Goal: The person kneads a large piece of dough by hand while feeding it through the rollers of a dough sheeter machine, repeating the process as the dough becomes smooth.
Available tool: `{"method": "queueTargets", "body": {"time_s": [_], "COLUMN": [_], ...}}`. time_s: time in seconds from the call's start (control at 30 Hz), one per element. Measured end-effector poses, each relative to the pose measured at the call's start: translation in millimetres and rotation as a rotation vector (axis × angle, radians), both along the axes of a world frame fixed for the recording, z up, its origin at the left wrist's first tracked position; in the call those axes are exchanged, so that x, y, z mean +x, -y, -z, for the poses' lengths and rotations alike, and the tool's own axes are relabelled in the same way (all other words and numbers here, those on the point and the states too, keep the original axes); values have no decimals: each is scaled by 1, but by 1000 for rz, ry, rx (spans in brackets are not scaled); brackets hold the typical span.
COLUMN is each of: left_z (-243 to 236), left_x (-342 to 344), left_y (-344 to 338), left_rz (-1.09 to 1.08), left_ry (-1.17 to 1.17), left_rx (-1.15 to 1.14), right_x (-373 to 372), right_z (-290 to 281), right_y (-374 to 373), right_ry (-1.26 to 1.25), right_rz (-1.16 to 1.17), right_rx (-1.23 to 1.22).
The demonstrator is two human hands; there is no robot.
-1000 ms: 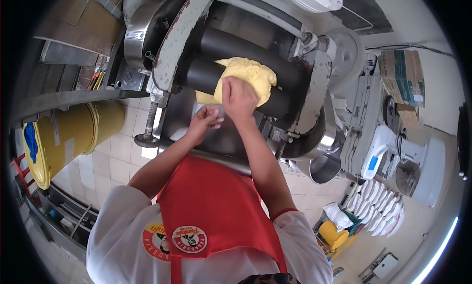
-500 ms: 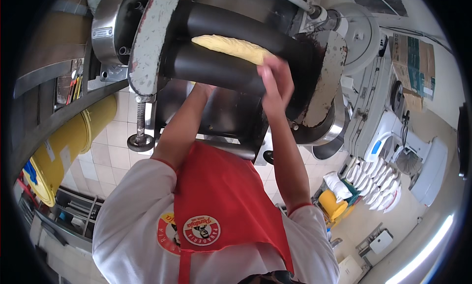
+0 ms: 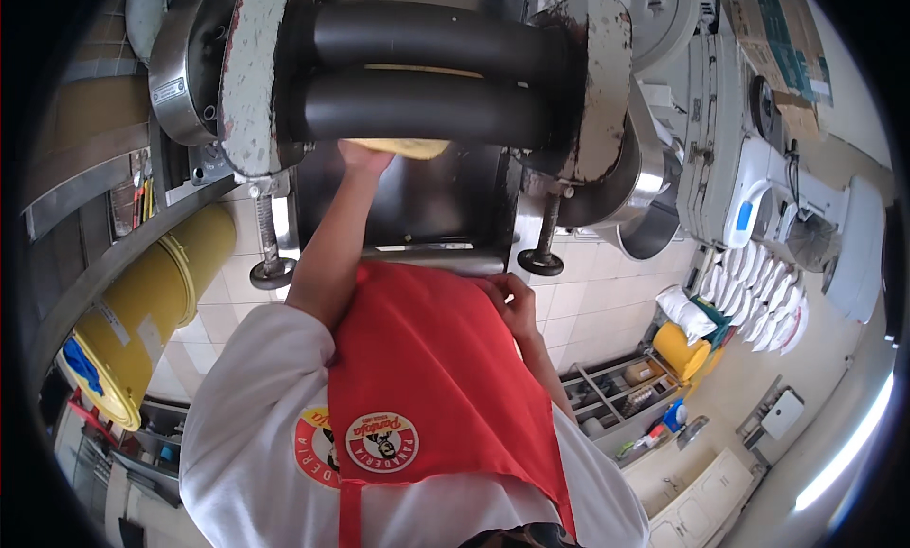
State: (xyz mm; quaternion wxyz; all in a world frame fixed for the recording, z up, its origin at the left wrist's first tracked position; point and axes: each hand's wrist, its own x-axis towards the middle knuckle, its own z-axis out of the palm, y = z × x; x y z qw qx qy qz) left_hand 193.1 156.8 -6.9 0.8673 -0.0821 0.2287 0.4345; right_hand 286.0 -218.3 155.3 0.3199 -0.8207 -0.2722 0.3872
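Pale yellow dough [image 3: 422, 150] emerges below the front black roller [image 3: 417, 107] of a dough sheeter. Its upper edge shows as a thin strip in the gap between the front roller and the rear roller [image 3: 427, 31]. My left hand [image 3: 368, 157] holds the lower dough at its left end, just under the front roller; the dough and roller partly hide the fingers. Lower down, at the right edge of my red apron [image 3: 427, 358], my right hand [image 3: 513, 303] has curled fingers pinching the cloth.
Worn grey side housings flank the rollers, the left one [image 3: 248, 79] and the right one [image 3: 604, 93]. Below them hang black adjusting handwheels, left [image 3: 272, 272] and right [image 3: 540, 262]. A dark metal tray [image 3: 427, 211] slopes beneath the rollers. Yellow bins [image 3: 142, 306] stand at the left.
The dough roll has gone down between the rollers and now shows flattened beneath the front one. My right hand has dropped from the rollers to the apron. The left hand has moved slightly left.
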Motion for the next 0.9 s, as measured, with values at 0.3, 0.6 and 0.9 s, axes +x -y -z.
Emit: {"method": "queueTargets", "body": {"time_s": [0.3, 0.6, 0.9], "left_z": [-1, 35, 68], "left_x": [-109, -124, -135], "left_y": [68, 97, 106], "left_rz": [144, 128, 165], "left_ry": [-122, -141, -55], "left_rx": [-125, -152, -112], "right_x": [-18, -82, -101], "right_z": [35, 262, 435], "right_y": [31, 65, -46], "right_ry": [-249, -1, 430], "right_rz": [-27, -259, -287], "right_rx": [113, -159, -569]}}
